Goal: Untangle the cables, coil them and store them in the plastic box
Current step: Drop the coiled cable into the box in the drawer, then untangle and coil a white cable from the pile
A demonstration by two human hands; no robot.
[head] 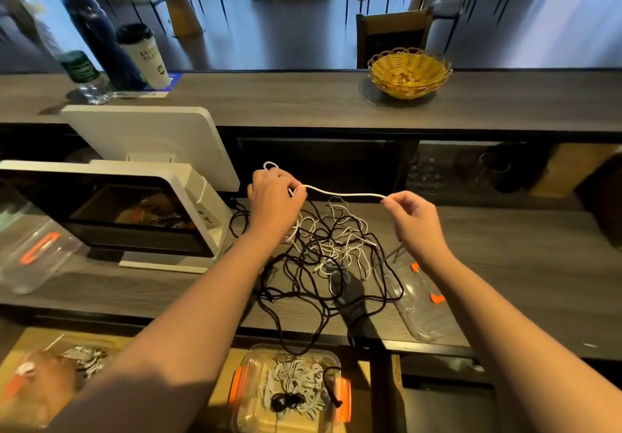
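Counter: grey wood-grain top [505, 247], mid frame.
Far left: clear lid with orange clip [37, 257]; white glossy terminal [134, 210].
Left hand [274, 197]: fingers curled round white cable [343, 193], small loop above.
Centre: tangle of thin black and white cables [330, 254].
Bottom centre: clear plastic box [289, 389], orange latches, white coils inside.
Right hand [412, 217]: thumb and forefinger pinching the cable's end.
Right: clear lid [417, 308].
Upper right: woven yellow basket [409, 74].

white cup [145, 57] | dark print, too blurred to read | no other text
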